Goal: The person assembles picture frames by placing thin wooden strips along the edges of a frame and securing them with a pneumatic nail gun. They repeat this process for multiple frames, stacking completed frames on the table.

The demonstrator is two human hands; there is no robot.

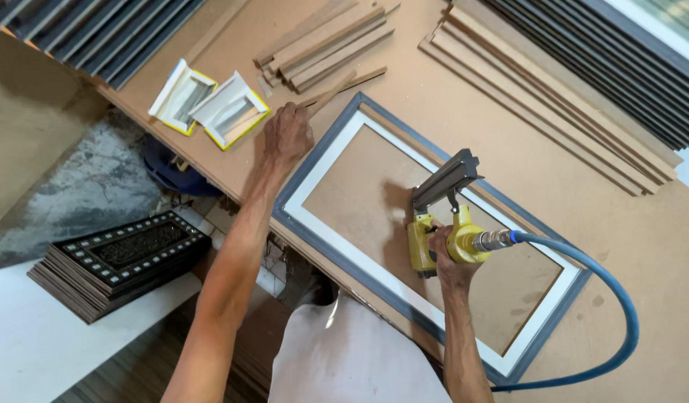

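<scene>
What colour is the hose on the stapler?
The hose is blue, seen in the head view.

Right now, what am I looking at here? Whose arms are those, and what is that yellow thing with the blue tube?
There is one picture, taken by a camera on a person's head, looking down at their own two bare hands over a brown workbench. The right hand holds a yellow stapling gun, fed by a blue air hose, over a grey and white picture frame lying flat. The left hand reaches past the frame's corner, its fingers on thin wooden strips. More wooden strips are piled beyond, and two small open boxes lie to the side. Dark decorated frames are stacked below the bench.
</scene>
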